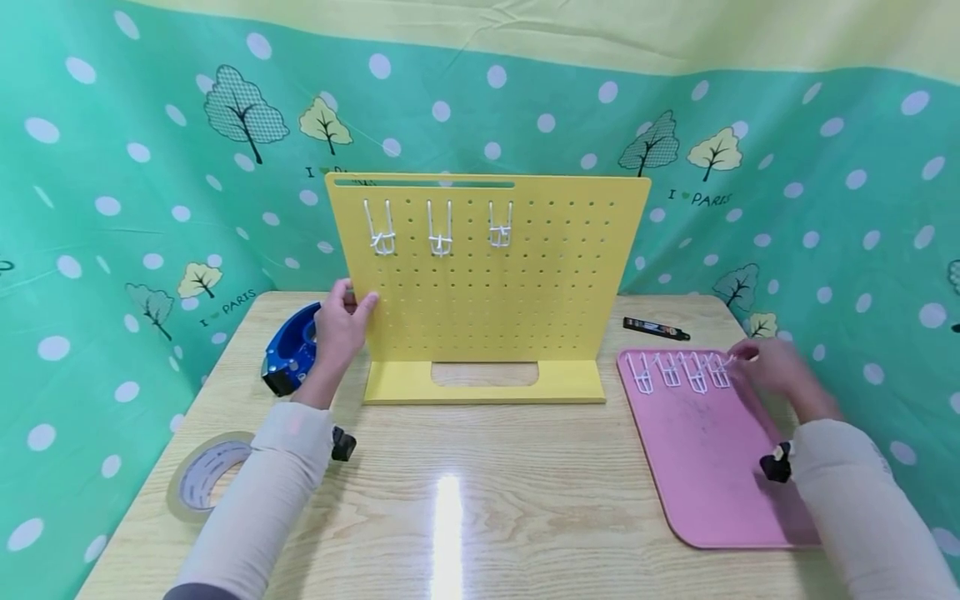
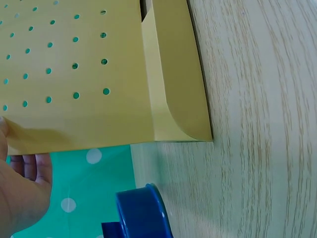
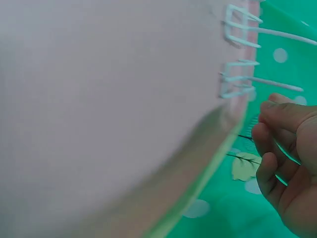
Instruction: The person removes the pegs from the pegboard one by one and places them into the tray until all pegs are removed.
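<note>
A yellow pegboard [image 1: 487, 308] stands upright on its base, with three white wire hooks [image 1: 440, 229] hanging in its upper left part. My left hand [image 1: 341, 325] grips the board's left edge, thumb on the front face and fingers behind it. More white wire hooks [image 1: 697, 372], several of them, lie in a row along the far edge of a pink tray [image 1: 712, 475]. At the tray's far right corner my right hand [image 1: 776, 367] is beside the rightmost hook [image 3: 237, 79]. Its fingers are loosely bent, and the right wrist view shows nothing between them.
A blue tape dispenser [image 1: 292, 350] stands left of the pegboard, behind my left hand. Nearer me lies a roll of tape [image 1: 198, 479], partly covered by my left sleeve. A black marker-like tube [image 1: 656, 328] lies beyond the tray. Patterned green cloth [image 1: 525, 92] hangs behind the table.
</note>
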A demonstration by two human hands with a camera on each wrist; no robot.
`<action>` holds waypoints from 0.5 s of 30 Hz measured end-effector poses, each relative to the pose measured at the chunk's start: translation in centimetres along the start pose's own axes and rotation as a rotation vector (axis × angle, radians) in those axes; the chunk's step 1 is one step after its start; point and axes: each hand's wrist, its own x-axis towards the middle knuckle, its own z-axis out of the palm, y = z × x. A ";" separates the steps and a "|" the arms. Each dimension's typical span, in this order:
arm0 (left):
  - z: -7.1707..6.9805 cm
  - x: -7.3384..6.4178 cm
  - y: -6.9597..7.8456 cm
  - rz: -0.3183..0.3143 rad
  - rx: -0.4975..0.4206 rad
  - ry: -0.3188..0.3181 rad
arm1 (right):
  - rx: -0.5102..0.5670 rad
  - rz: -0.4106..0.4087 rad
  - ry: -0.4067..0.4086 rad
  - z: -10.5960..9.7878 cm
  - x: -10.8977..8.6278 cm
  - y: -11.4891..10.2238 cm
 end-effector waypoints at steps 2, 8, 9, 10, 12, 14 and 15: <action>-0.1 0.0 0.0 0.004 -0.001 0.004 | 0.006 -0.014 0.037 -0.8 0.0 -0.3; 0.0 0.1 -0.2 0.002 0.003 0.001 | -0.017 -0.046 0.162 -3.1 -0.2 -3.3; 0.0 0.1 -0.2 0.002 0.003 0.001 | -0.024 -0.057 0.184 -3.5 -0.3 -4.2; 0.0 0.1 -0.2 0.002 0.004 0.000 | -0.021 -0.063 0.201 -3.8 -0.4 -5.3; 0.0 0.1 -0.2 0.003 0.004 -0.001 | -0.019 -0.075 0.222 -4.3 -0.5 -7.4; 0.0 0.1 -0.1 0.001 0.001 0.000 | -0.021 -0.095 0.242 -4.5 -0.5 -9.6; 0.0 0.1 -0.1 0.000 0.000 0.000 | -0.018 -0.107 0.258 -4.5 -0.4 -10.7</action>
